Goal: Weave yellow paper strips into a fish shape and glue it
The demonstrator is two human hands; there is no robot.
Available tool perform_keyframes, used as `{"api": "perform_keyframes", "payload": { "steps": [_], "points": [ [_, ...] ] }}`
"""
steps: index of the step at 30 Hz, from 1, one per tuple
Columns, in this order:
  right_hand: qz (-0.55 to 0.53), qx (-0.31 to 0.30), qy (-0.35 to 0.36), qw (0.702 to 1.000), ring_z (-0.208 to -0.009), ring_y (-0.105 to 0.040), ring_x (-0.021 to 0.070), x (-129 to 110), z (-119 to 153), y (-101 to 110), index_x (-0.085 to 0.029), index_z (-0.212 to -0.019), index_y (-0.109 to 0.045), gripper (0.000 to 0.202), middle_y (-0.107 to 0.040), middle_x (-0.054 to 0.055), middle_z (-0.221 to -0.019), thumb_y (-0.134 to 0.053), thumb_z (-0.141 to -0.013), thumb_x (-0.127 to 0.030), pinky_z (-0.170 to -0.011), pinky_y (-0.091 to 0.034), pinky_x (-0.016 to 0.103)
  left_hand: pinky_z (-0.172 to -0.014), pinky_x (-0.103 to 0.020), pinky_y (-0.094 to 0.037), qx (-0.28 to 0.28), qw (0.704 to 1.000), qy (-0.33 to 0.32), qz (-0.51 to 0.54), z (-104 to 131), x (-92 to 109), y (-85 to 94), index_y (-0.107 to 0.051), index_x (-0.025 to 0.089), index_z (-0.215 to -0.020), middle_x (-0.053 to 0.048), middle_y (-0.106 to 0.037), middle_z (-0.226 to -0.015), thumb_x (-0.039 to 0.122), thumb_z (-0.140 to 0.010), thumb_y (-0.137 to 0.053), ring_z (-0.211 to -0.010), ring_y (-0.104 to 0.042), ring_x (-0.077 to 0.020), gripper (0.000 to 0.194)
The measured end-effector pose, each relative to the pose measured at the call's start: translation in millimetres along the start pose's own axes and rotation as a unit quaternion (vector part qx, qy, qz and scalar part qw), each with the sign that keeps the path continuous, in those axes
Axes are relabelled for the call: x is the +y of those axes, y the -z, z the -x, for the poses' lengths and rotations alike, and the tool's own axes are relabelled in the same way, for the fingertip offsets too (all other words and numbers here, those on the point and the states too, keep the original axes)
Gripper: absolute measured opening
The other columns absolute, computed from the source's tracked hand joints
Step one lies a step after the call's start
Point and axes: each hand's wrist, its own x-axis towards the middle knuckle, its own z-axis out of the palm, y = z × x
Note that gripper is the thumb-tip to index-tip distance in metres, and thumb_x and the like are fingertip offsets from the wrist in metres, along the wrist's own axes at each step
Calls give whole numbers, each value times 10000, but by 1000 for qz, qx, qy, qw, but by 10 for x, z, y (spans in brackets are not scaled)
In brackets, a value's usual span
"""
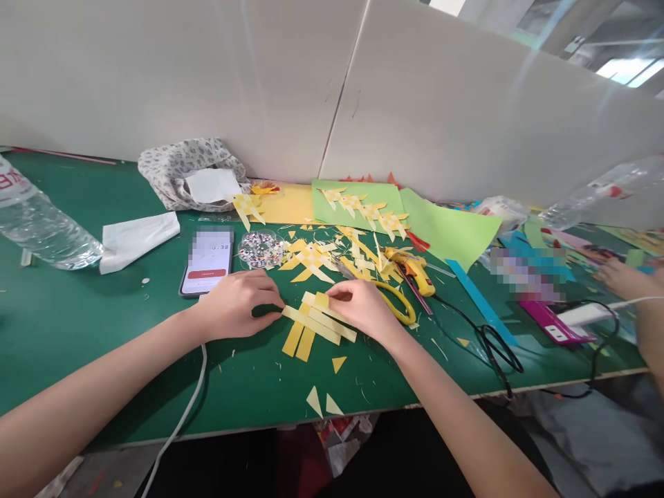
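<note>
Forearms (104,370) cross the table's (249,398) front edge; left hand (238,304) pinches a pale paper strip (312,325) slanting rightward toward that edge over yellow strips (306,344); right hand (364,308) curls at their far end, grip unclear.

Craft workshop: glue gun (424,278), paper scraps (339,364).

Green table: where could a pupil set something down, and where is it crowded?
Mostly bare table: left, bordered by the water bottle, phone and left forearm; and in front, between the white cable and pale triangles. Crowded: just behind the yellow strips, where paper scraps, scissors and a glue gun lie together.
</note>
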Motion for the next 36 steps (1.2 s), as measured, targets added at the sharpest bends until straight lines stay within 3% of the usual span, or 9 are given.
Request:
{"api": "perform_keyframes", "payload": {
  "steps": [5,13,18,23,28,36],
  "points": [
    [-4,-8,-8,1000,-707,-634,203,-3,-19,-46,-205,-638,-660,148,-685,42,-731,-648,-678,-347,-663,-477,319,-709,-315,-495,-6,1000,-14,16,0,-13,-73,-687,230,-864,-34,-700,-863,318,-862,-470,-805,-603,-179,234],
    [-26,-64,-40,997,-551,-511,125,-51,12,64,-180,-589,-592,273,-595,1,-604,-605,-693,-431,-494,-333,240,-800,-343,-493,-10,997,-65,32,-1,-2,-56,-671,250,-987,-39,-701,-947,286,-880,-446,-877,-618,-179,252],
    [3,-60,-36,998,-537,-484,118,-26,10,28,-186,-564,-522,283,-578,-4,-593,-598,-689,-428,-483,-306,233,-780,-340,-491,-30,997,-73,27,2,-1,-80,-665,243,-990,-37,-699,-971,262,-906,-406,-898,-616,-184,273],
    [14,-79,-48,996,-427,-293,72,-4,-6,-5,-196,-565,-464,314,-411,-54,-471,-550,-733,-447,-436,-188,228,-764,-331,-480,-29,997,-64,16,1,17,-100,-664,238,-983,-32,-695,-978,262,-916,-395,-892,-609,-182,278],
    [8,-79,-37,996,-423,-235,64,-5,-7,-15,-201,-535,-369,359,-296,-76,-456,-552,-735,-436,-441,-160,231,-746,-310,-487,-19,998,-42,31,-11,86,-130,-674,226,-949,-37,-695,-950,282,-916,-395,-864,-607,-171,286],
    [-1,-69,-35,997,-491,-410,90,-55,34,51,-188,-580,-507,285,-518,-33,-541,-598,-709,-425,-478,-278,236,-813,-327,-474,-9,998,-33,50,12,-9,-97,-648,216,-1005,-34,-685,-984,326,-880,-471,-914,-590,-176,243]
  ]
}}
